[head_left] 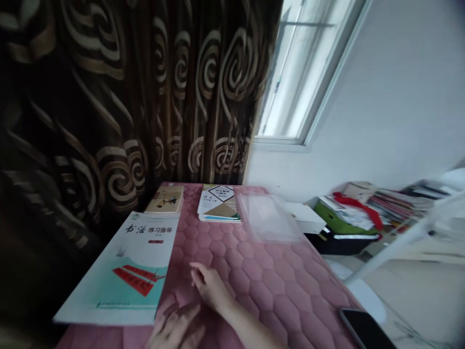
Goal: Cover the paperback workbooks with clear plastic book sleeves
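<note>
My left hand [176, 329] is at the bottom of the view, slightly blurred, fingers apart over the pink quilted cover [283, 271]. It is nearest the lower right corner of a white and teal calligraphy workbook [123, 266], which lies on the left with red strips on its cover. My right hand [210, 286] is just above and right of the left one, over the cover. Its fingers are loosely bent, the index finger held out from the others, and nothing shows in it. The workbook lies flat, apart from the right hand.
Behind the workbook lies a tan book [165, 199]; a stack of booklets [219, 203] and a translucent plastic sheet or case [271, 218] are farther right. A phone [365, 327] rests at the right edge. Beyond are a white box [305, 216], piled papers, a dark curtain [181, 97] and a window.
</note>
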The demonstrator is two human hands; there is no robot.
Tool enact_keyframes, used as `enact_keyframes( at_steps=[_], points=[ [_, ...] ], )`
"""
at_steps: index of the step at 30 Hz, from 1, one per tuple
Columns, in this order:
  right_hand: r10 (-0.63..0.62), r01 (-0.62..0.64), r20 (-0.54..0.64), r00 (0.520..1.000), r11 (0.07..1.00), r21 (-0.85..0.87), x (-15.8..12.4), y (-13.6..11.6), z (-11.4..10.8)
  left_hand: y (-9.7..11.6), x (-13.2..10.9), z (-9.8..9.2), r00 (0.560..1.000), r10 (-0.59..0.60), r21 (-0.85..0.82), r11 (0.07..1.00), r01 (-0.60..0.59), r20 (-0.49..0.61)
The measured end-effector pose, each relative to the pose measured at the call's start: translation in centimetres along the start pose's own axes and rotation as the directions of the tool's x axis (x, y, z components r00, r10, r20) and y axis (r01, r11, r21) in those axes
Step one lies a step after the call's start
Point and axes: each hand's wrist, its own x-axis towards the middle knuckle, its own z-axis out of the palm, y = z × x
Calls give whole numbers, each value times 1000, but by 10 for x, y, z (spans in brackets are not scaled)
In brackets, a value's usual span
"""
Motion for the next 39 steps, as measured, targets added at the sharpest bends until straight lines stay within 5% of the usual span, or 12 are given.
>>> enact_keyframes(
  at_steps=[2,7,11,15,20,28,34,39],
  points=[
    [11,-15,-57,998,996,-85,-5,25,-29,24,38,26,992,119,-23,993,-118,46],
    [73,-151,-228,971,925,-349,-19,76,-119,33,121,54,994,-102,33,994,103,-34],
    [120,-312,-393,912,825,-471,-7,107,-190,16,142,72,988,-112,37,993,116,-105],
    [179,-413,-403,898,659,-628,21,134,-238,6,139,80,991,-73,3,997,74,-115],
    [268,-423,-327,906,576,-700,45,157,-261,7,138,74,990,-92,-15,996,91,-106],
    [263,-309,-197,944,507,-804,41,159,-274,11,139,69,990,-113,-27,993,111,-81],
    [156,-241,-190,969,454,-858,34,129,-291,10,138,68,990,-124,-59,991,119,-73],
    [-37,-107,-141,989,467,-878,23,74,-299,8,138,70,984,-153,-160,977,138,-86]
  ],
)
